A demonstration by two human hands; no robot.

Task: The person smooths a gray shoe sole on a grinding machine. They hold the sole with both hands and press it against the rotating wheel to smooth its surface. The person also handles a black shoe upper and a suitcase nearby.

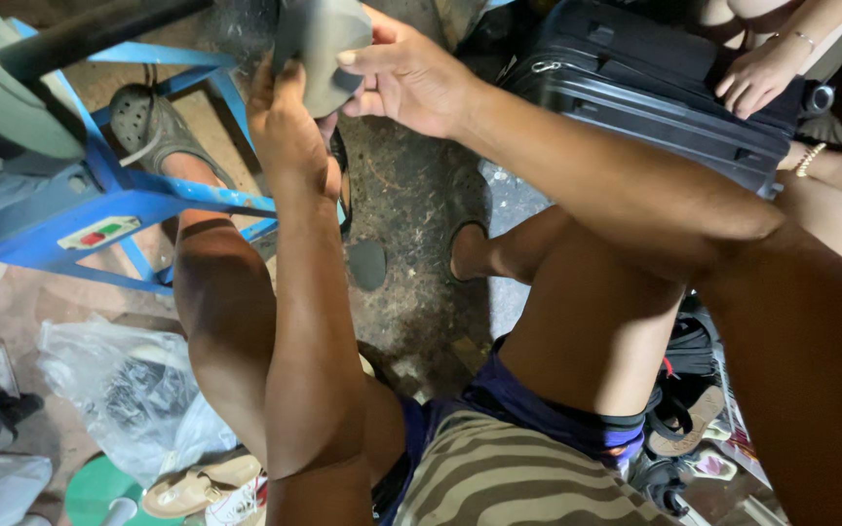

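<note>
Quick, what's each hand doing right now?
Left hand: closed on the grey, rounded shoe-like piece, gripping its lower edge.
Right hand: closed on the same grey piece, thumb across its side.

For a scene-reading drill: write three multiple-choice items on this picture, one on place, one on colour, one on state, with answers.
1. Where is the black suitcase?
A. top right
B. bottom left
C. centre

2. What colour is the metal frame at left?
A. red
B. blue
C. yellow

3. How is the grey shoe part held?
A. lying on the floor
B. in one hand
C. between both hands

Answers: 1 A, it lies by another person's hand. 2 B, blue bars. 3 C, the left hand and right hand both grip it.
</note>
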